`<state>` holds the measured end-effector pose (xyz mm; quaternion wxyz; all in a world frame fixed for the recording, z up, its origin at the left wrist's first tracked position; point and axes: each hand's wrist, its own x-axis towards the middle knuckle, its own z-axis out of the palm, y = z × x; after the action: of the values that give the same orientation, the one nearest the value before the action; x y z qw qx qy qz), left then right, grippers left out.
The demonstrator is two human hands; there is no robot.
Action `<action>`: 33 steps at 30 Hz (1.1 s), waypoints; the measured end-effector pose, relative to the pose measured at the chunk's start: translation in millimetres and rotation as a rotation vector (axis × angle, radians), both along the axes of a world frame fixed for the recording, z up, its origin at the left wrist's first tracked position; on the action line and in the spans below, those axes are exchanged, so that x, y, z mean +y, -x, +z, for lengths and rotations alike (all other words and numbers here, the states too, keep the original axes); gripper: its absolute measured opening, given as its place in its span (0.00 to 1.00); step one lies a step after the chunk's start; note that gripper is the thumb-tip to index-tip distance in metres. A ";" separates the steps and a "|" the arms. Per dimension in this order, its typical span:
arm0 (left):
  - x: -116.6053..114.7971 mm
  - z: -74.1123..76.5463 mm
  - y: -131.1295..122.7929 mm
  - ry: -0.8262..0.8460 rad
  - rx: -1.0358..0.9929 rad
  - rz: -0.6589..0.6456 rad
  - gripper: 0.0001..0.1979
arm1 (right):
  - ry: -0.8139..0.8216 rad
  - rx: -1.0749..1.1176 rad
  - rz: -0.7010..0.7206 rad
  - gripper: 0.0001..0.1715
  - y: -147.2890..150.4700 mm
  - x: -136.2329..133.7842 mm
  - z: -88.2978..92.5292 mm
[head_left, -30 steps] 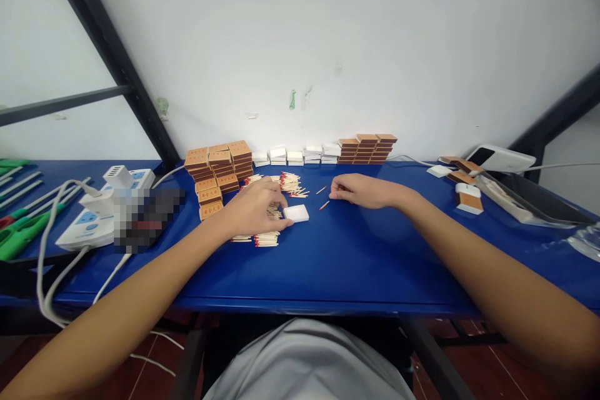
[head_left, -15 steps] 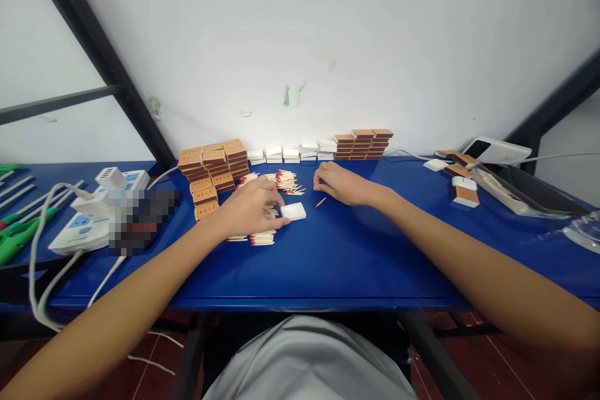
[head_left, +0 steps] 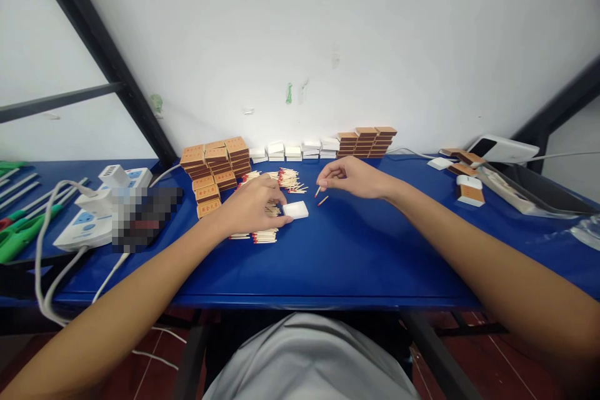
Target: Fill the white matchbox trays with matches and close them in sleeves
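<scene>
Head view: my left hand [head_left: 255, 205] closes its grip on the tray [head_left: 296, 210], near the match pile [head_left: 291, 180]. My right hand [head_left: 354, 176] pinches one match [head_left: 317, 190] just above the surface [head_left: 356, 250]. Risk: a fingertip-only pinch may drop it beside the tray.

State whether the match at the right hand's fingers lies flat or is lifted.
Lifted: the right hand pinches the match, tilted steeply; a second match lies flat on the table beside it.

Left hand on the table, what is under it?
Red-tipped matches stick out from beneath the left hand, whose fingers touch a white box tray. What the palm covers is hidden.
</scene>
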<state>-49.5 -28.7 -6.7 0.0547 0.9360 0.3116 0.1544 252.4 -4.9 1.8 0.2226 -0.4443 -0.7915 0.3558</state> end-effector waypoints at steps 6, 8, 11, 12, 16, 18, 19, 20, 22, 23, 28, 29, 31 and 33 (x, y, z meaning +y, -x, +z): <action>0.5 0.0 0.4 0.019 -0.013 0.009 0.14 | 0.091 -0.067 0.019 0.30 -12.6 12.0 -10.6; 0.4 -0.1 0.6 0.017 -0.009 0.006 0.14 | 0.068 -0.133 0.042 0.31 -15.9 14.0 -11.3; 0.2 -0.1 0.6 0.018 -0.002 0.009 0.14 | 0.050 -0.196 0.094 0.32 -18.3 14.2 -9.3; 0.2 0.0 0.6 0.020 -0.002 0.011 0.15 | 0.044 -0.209 0.108 0.32 -18.2 13.6 -8.2; 0.1 0.4 0.4 0.020 -0.007 0.009 0.14 | 0.033 -0.252 0.117 0.32 -14.6 9.5 -5.5; -0.1 0.5 0.4 0.010 -0.007 0.008 0.15 | 0.026 -0.280 0.110 0.31 -12.1 7.0 -5.4; -0.2 0.3 0.3 0.004 -0.007 0.008 0.15 | 0.016 -0.294 0.106 0.30 -10.9 5.7 -5.5; -0.2 0.0 0.3 0.000 -0.007 0.006 0.15 | 0.001 -0.305 0.103 0.28 -9.8 4.3 -5.6; -0.2 -0.8 0.1 -0.002 -0.006 0.002 0.15 | -0.035 -0.315 0.094 0.25 -7.6 1.2 -5.3; -0.3 -1.2 -0.1 -0.003 -0.004 0.001 0.15 | -0.056 -0.307 0.085 0.24 -6.1 -0.5 -4.8; -0.8 -1.8 -1.7 -0.018 0.011 0.000 0.15 | -0.176 -0.169 0.059 0.19 11.1 -14.0 -1.9; -0.9 -1.8 -2.0 -0.019 0.012 0.000 0.15 | -0.198 -0.143 0.055 0.18 16.7 -17.9 -2.5; -0.9 -2.1 -2.5 -0.020 0.012 0.000 0.15 | -0.239 -0.119 0.043 0.16 28.5 -26.3 -5.6; -0.7 -2.7 -2.7 -0.031 0.004 -0.006 0.15 | -0.263 -0.140 0.054 0.13 38.4 -33.9 -9.9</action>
<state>-46.8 -29.4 -9.4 0.0400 0.9380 0.3064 0.1570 214.0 -38.7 -8.2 0.2134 -0.4137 -0.8565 0.2230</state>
